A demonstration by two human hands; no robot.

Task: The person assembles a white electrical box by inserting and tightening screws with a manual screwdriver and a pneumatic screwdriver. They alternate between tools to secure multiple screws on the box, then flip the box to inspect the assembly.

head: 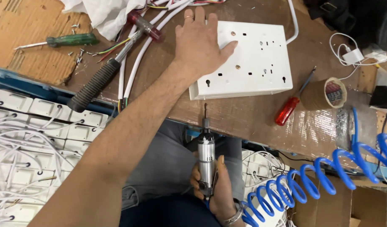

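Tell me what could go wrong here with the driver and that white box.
The pneumatic screwdriver in the right hand points toward the left hand pressing the white box; a slip might jab it. The coiled blue air hose could tug the tool off line.

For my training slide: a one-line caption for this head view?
Left hand flat on white box; right hand holds pneumatic screwdriver.
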